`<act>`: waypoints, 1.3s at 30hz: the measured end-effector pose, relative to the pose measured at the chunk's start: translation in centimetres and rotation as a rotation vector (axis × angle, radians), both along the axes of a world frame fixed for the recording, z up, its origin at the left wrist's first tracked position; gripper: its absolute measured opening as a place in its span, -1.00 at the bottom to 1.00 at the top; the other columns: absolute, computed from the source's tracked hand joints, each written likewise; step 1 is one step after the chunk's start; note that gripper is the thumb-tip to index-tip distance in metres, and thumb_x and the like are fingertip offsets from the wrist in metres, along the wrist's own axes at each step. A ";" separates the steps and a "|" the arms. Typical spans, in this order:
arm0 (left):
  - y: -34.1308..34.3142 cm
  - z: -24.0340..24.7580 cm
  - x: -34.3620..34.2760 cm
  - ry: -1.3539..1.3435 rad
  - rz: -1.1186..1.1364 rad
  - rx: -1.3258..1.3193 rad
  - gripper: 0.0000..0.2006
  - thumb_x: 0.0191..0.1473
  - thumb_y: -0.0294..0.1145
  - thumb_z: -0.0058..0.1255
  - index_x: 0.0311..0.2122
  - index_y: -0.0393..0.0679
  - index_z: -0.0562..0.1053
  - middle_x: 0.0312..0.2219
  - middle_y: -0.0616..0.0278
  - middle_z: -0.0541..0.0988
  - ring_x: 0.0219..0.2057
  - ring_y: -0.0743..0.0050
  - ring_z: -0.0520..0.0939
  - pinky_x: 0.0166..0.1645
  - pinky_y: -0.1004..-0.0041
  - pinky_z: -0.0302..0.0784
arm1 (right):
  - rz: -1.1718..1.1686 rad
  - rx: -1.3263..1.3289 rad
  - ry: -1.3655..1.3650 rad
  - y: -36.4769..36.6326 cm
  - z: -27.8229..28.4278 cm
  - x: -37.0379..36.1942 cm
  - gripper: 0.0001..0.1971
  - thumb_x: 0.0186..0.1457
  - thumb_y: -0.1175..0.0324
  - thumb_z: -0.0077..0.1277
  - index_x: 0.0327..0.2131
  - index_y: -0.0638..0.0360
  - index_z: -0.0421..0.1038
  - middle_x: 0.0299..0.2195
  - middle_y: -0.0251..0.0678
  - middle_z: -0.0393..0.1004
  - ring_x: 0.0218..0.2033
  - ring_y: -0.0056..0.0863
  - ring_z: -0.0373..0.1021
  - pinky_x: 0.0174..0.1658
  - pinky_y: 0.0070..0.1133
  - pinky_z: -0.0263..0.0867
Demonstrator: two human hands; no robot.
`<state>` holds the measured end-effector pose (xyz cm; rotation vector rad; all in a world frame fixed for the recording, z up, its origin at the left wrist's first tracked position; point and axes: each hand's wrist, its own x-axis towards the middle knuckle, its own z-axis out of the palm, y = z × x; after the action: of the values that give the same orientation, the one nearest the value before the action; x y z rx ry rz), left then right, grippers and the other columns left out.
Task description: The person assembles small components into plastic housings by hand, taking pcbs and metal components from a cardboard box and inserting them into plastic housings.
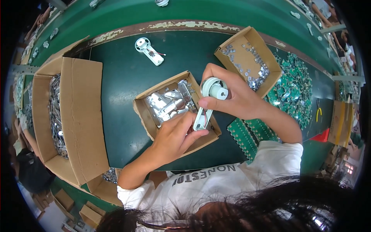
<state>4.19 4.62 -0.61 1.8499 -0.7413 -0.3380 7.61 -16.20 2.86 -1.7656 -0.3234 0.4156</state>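
My right hand (pixel 235 96) grips a pale round motor part (pixel 214 88) by its disc end, over the small cardboard box (pixel 145 114). My left hand (pixel 176 137) pinches the lower end of the part's flat metal bracket (pixel 202 119). The small box holds several more silvery metal brackets (pixel 168 104). Both hands meet just above the box's right side.
A finished motor-and-bracket assembly (pixel 148 50) lies on the dark green table behind the box. A tray of small metal pieces (pixel 251 65) sits at the back right, beside green circuit boards (pixel 291 91). A large carton of metal parts (pixel 58 112) stands at the left. Other people work at the rim.
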 end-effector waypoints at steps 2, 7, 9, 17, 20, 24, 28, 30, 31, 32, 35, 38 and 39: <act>0.0 0.1 -0.1 0.035 -0.012 0.004 -0.75 0.02 -0.36 0.13 -0.30 -0.25 0.34 -0.52 0.07 0.47 -0.52 0.15 0.51 -0.42 0.35 0.40 | 0.001 0.007 0.047 -0.1 0.0 0.1 -0.67 0.02 0.22 0.17 -0.37 0.18 0.23 -0.52 -0.51 0.19 -0.48 -0.80 0.11 -0.47 -0.73 0.05; 0.0 0.2 -0.1 0.108 -0.061 0.012 -0.72 0.03 -0.34 0.12 -0.25 -0.25 0.31 -0.50 0.03 0.47 -0.49 0.07 0.52 -0.40 0.31 0.40 | 0.023 0.003 0.085 -0.1 0.1 0.0 -0.67 0.03 0.22 0.16 -0.37 0.18 0.22 -0.55 -0.52 0.18 -0.51 -0.82 0.11 -0.51 -0.74 0.03; -0.2 0.5 0.0 0.099 -0.080 -0.021 -0.77 0.02 -0.41 0.11 -0.30 -0.29 0.34 -0.48 0.01 0.49 -0.50 0.11 0.49 -0.37 0.35 0.39 | 0.019 -0.003 0.053 0.0 -0.3 -0.2 -0.67 0.03 0.22 0.16 -0.37 0.18 0.22 -0.56 -0.52 0.18 -0.51 -0.82 0.11 -0.52 -0.74 0.03; 0.3 0.3 0.4 0.150 -0.240 -0.098 -0.68 0.05 -0.37 0.10 -0.16 -0.27 0.29 -0.45 0.03 0.49 -0.46 0.04 0.53 -0.37 0.30 0.41 | 0.033 0.066 0.021 0.3 -0.4 -0.7 -0.68 0.02 0.26 0.16 -0.36 0.18 0.21 -0.52 -0.51 0.19 -0.51 -0.81 0.11 -0.52 -0.72 0.04; 0.1 0.0 0.2 0.240 -0.184 -0.081 -0.68 0.07 -0.40 0.07 -0.11 -0.27 0.30 -0.42 0.06 0.50 -0.43 0.16 0.57 -0.32 0.35 0.45 | 0.050 -0.028 -0.067 0.5 0.2 -0.7 -0.69 0.02 0.29 0.16 -0.32 0.20 0.23 -0.46 -0.47 0.25 -0.49 -0.79 0.16 -0.49 -0.70 0.09; -0.7 -1.9 -0.4 0.488 0.003 -0.503 -0.48 0.05 -0.54 0.06 0.09 -0.27 0.13 -0.21 0.11 0.46 -0.26 0.40 0.57 -0.21 0.47 0.52 | -0.108 -0.185 -0.305 1.5 0.2 -0.5 -0.75 0.07 0.29 0.06 -0.30 0.16 0.23 -0.52 -0.29 0.37 -0.56 -0.41 0.34 -0.51 -0.48 0.19; -0.3 -1.3 -0.6 0.393 0.174 -0.260 -0.53 0.11 -0.53 -0.02 0.08 -0.24 0.09 -0.27 0.16 0.42 -0.42 0.62 0.47 -0.43 0.66 0.38 | 0.024 -0.339 -0.297 3.0 0.7 0.6 -0.69 0.04 0.25 0.13 -0.24 0.16 0.25 -0.53 -0.29 0.39 -0.55 -0.51 0.39 -0.48 -0.58 0.27; -0.1 -0.1 0.1 0.607 0.181 -0.472 -0.61 0.19 -0.50 -0.15 0.08 -0.27 0.09 -0.34 0.18 0.42 -0.48 0.66 0.42 -0.48 0.67 0.30 | 0.044 -0.026 -0.029 3.1 0.7 1.4 -0.69 0.10 0.28 0.07 -0.15 0.17 0.25 -0.48 -0.39 0.41 -0.46 -0.65 0.38 -0.40 -0.65 0.30; 0.2 -0.4 0.3 0.624 0.144 -0.572 -0.64 0.26 -0.39 -0.28 0.10 -0.29 0.10 -0.39 0.18 0.42 -0.50 0.62 0.41 -0.45 0.64 0.33 | 0.061 0.156 0.054 2.8 0.0 2.1 -0.68 0.12 0.30 0.04 -0.11 0.17 0.24 -0.43 -0.40 0.41 -0.41 -0.69 0.37 -0.36 -0.67 0.31; 0.6 -0.3 0.7 0.741 0.037 -0.666 -0.63 0.27 -0.32 -0.31 0.12 -0.27 0.11 -0.41 0.18 0.41 -0.50 0.60 0.42 -0.44 0.61 0.35 | 0.086 0.163 0.235 2.0 1.4 2.5 -0.65 0.13 0.37 0.02 -0.02 0.17 0.23 -0.30 -0.42 0.39 -0.30 -0.70 0.36 -0.23 -0.69 0.31; 1.0 -0.2 0.8 0.922 -0.081 -0.757 -0.57 0.29 -0.16 -0.35 0.12 -0.24 0.14 -0.41 0.15 0.42 -0.49 0.55 0.43 -0.40 0.55 0.38 | 0.060 0.150 0.032 1.3 -0.5 1.5 -0.58 0.10 0.44 0.04 0.04 0.16 0.22 -0.20 -0.42 0.34 -0.20 -0.71 0.30 -0.13 -0.67 0.29; 0.8 -1.0 0.9 0.951 -0.108 -0.740 -0.58 0.29 -0.16 -0.35 0.12 -0.24 0.13 -0.35 0.07 0.46 -0.44 0.52 0.47 -0.36 0.52 0.41 | -0.005 0.317 -0.036 1.6 -1.6 0.8 -0.63 0.12 0.39 0.04 -0.01 0.15 0.23 -0.35 -0.47 0.37 -0.35 -0.77 0.31 -0.31 -0.71 0.27; 0.7 -0.9 0.8 0.952 -0.107 -0.739 -0.58 0.29 -0.16 -0.35 0.12 -0.24 0.13 -0.35 0.07 0.46 -0.44 0.52 0.47 -0.36 0.52 0.41 | -0.004 0.318 -0.036 1.4 -1.4 0.7 -0.63 0.12 0.39 0.04 -0.01 0.15 0.23 -0.35 -0.47 0.37 -0.35 -0.77 0.31 -0.31 -0.71 0.27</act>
<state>5.03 5.30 -1.54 0.7919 -0.2247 -0.8086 8.30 -14.76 1.43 -1.4637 -0.3890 0.3101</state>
